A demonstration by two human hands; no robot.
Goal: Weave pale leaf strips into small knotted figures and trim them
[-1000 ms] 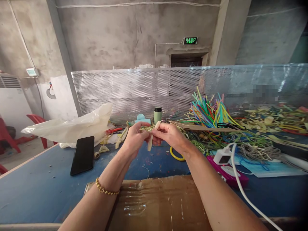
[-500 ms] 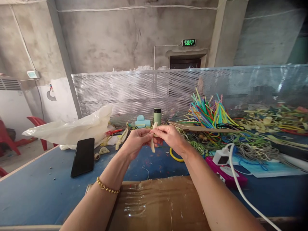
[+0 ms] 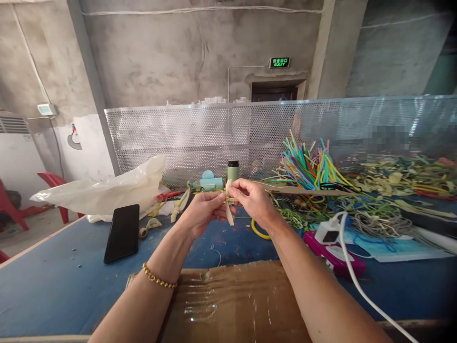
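Both hands meet over the blue table (image 3: 43,295), holding a pale cream flat strip (image 3: 229,216) that looks folded or crossed on itself. My left hand (image 3: 203,209) is closed, thumb and fingers pinching the strip from the left. From the right, my right hand (image 3: 252,197) pinches it near its upper end between thumb and forefinger. One tail of the strip hangs below the fingers; a short end sticks up above. Fingertips hide the crossing itself. A flat piece of brown cardboard (image 3: 235,305) lies beneath my forearms.
Left of my hands lie a black phone (image 3: 122,233) and a whitish plastic bag (image 3: 107,190). Behind them stands a green bottle (image 3: 233,170). To the right are colourful strips (image 3: 307,164), a magenta power strip (image 3: 335,257) with a white charger (image 3: 327,233), and a blue face mask (image 3: 403,247).
My right hand has risen slightly and shifted its pinch on the strip. The strip's lower tail now slants more to the right. My left hand stays almost in place.
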